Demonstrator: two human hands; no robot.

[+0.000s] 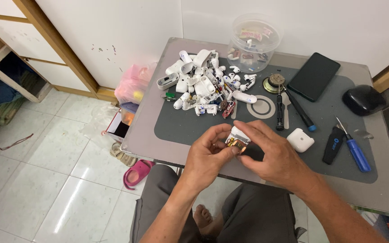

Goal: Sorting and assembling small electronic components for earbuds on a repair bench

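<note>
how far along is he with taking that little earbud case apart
Looks done: the small white case is opened, its gold-coloured internals exposed. In hand: the left hand and right hand both grip it over the grey mat. Left: a closed white case beside them and the pile of white parts behind.

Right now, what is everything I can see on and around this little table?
Opened earbud case part: one, white with a gold-coloured inside, between both hands.
Pile of earbud and case parts: many, mostly white, far left of the mat.
Plastic tub: one, clear, far edge, a few parts inside.
Phone: one, black, beside the tub.
Closed earbud case: one, white, right of the hands.
Screwdriver: one, blue handle, right side.
Mat: one, dark grey, on the table.
Sandal: one, pink, on the floor.
Left hand: one, pinching the part.
Right hand: one, on the part's right side.
</note>
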